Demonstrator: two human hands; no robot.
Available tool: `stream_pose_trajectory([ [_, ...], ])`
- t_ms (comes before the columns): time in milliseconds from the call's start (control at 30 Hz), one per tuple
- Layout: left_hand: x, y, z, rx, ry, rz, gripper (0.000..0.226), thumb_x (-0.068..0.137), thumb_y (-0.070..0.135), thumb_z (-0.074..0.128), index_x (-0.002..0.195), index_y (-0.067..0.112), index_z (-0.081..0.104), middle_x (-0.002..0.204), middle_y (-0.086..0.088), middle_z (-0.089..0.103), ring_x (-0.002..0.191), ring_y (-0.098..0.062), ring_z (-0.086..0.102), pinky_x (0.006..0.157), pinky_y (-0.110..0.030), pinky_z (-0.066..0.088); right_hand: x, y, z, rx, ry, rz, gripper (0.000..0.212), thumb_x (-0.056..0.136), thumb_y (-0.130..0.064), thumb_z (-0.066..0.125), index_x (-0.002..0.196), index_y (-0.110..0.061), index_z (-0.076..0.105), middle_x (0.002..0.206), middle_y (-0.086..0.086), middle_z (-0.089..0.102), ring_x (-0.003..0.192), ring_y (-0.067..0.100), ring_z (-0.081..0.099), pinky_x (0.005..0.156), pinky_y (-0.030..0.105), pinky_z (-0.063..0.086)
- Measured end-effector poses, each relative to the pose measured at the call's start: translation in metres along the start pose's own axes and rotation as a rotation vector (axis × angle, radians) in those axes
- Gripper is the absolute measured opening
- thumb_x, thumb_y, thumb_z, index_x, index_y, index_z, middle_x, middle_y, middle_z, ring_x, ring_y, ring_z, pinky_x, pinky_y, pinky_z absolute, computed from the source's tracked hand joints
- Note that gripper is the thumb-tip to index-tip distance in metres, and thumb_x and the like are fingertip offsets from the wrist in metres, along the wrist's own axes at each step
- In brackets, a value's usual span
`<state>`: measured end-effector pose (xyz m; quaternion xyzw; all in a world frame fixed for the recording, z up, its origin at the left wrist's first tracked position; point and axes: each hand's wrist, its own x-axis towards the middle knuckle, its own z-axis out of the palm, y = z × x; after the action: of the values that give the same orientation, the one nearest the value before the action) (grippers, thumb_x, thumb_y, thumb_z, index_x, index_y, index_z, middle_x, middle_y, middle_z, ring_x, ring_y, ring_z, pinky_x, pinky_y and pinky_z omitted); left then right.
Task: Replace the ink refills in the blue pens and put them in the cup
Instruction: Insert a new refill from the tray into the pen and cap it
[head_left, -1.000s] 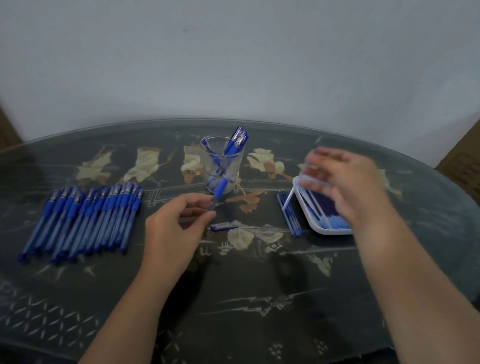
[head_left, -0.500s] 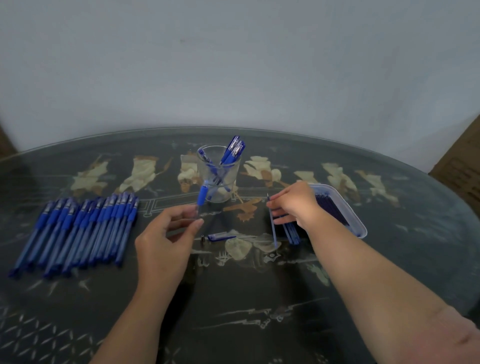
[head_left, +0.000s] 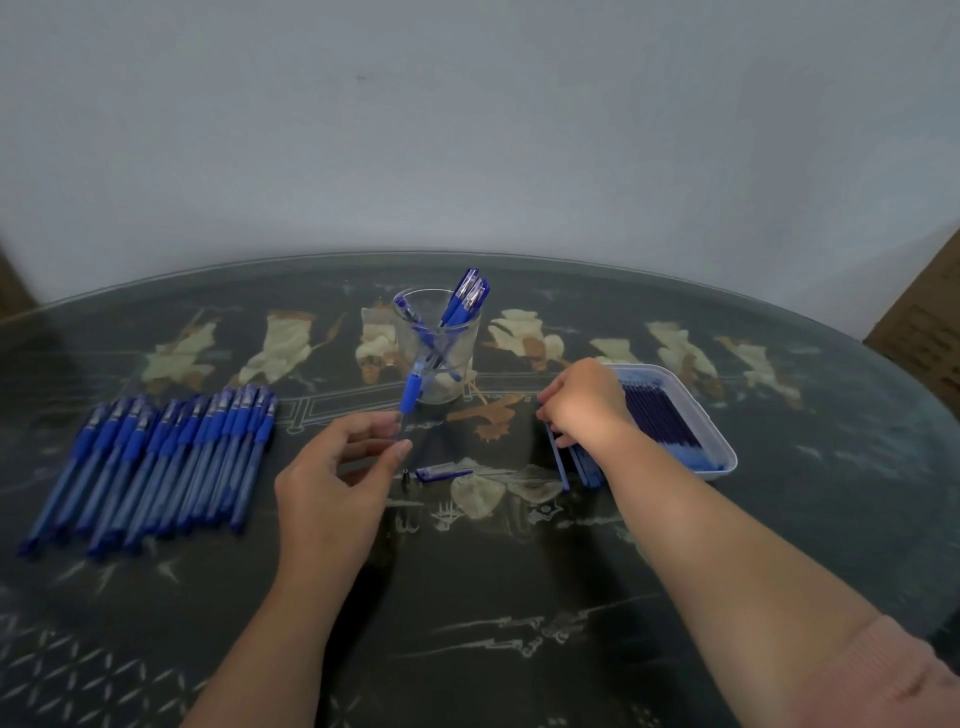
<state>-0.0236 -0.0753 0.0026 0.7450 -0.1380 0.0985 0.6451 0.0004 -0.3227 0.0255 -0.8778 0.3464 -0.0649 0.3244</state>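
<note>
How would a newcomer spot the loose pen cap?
Find the glass cup mid-table. Nearer the person, between left hand and right hand, the loose pen cap lies flat. It is far shorter than the refills to its right.

I can read no text, label, brand or number anywhere on my feed. On the row of pens (head_left: 156, 457), any print on the barrels is too small and blurred for me to make out. The same goes for the capped pens (head_left: 470, 293) standing in the cup (head_left: 444, 387) and for the refills (head_left: 660, 415) in the tray (head_left: 727, 460). The table (head_left: 519, 597) shows only pale pictures and line patterns under its glass, with no letters I can read.
</note>
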Motion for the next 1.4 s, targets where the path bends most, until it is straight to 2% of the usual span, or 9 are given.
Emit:
stream_pose_trajectory([
  [400,-0.001,0.001,-0.001,0.023,-0.011,-0.011,0.032,0.078,0.010,0.077,0.095,0.035,0.068,0.094,0.011,0.071,0.091,0.000,0.067,0.080,-0.018,0.051,0.003,0.002,0.000,-0.063,-0.014,-0.032,0.007,0.087,0.001,0.068,0.089,-0.004,0.073,0.079,0.015,0.071,0.066,0.030,0.072,0.062,0.044,0.063],
  [600,0.000,0.001,-0.001,0.026,-0.014,0.002,0.031,0.078,0.008,0.077,0.097,0.032,0.068,0.094,0.011,0.071,0.091,-0.001,0.067,0.079,-0.017,0.052,0.005,0.004,0.002,-0.115,0.011,-0.098,0.009,0.088,-0.001,0.064,0.089,-0.005,0.073,0.086,0.013,0.070,0.072,0.031,0.070,0.069,0.047,0.062],
  [767,-0.001,0.001,-0.002,0.023,-0.014,-0.006,0.031,0.078,0.009,0.077,0.097,0.032,0.068,0.093,0.011,0.070,0.091,0.001,0.066,0.076,-0.009,0.051,0.004,0.002,0.001,-0.149,0.016,-0.113,0.011,0.088,0.000,0.063,0.087,-0.004,0.073,0.083,0.013,0.070,0.071,0.031,0.070,0.070,0.047,0.062],
  [967,-0.001,0.001,-0.002,0.033,-0.017,-0.001,0.031,0.078,0.009,0.077,0.098,0.032,0.068,0.094,0.010,0.070,0.091,0.000,0.066,0.076,-0.013,0.053,0.003,0.002,-0.001,-0.184,0.025,-0.131,0.014,0.088,0.002,0.060,0.088,-0.004,0.073,0.079,0.014,0.069,0.070,0.031,0.069,0.070,0.045,0.062],
  [1200,0.000,0.000,-0.002,0.037,-0.010,-0.001,0.030,0.078,0.009,0.077,0.098,0.030,0.069,0.094,0.011,0.071,0.090,-0.001,0.067,0.079,-0.019,0.052,-0.003,0.001,-0.002,-0.160,0.026,-0.144,0.012,0.090,-0.002,0.062,0.088,-0.004,0.074,0.086,0.013,0.071,0.071,0.031,0.069,0.071,0.046,0.061],
  [1400,0.000,0.000,-0.002,0.039,-0.009,-0.003,0.030,0.078,0.009,0.077,0.099,0.029,0.069,0.094,0.011,0.071,0.090,0.001,0.066,0.077,-0.009,0.051,-0.016,-0.001,-0.008,-0.010,-0.003,-0.144,0.020,0.092,-0.003,0.061,0.088,-0.012,0.078,0.091,0.007,0.073,0.076,0.028,0.070,0.073,0.045,0.061],
])
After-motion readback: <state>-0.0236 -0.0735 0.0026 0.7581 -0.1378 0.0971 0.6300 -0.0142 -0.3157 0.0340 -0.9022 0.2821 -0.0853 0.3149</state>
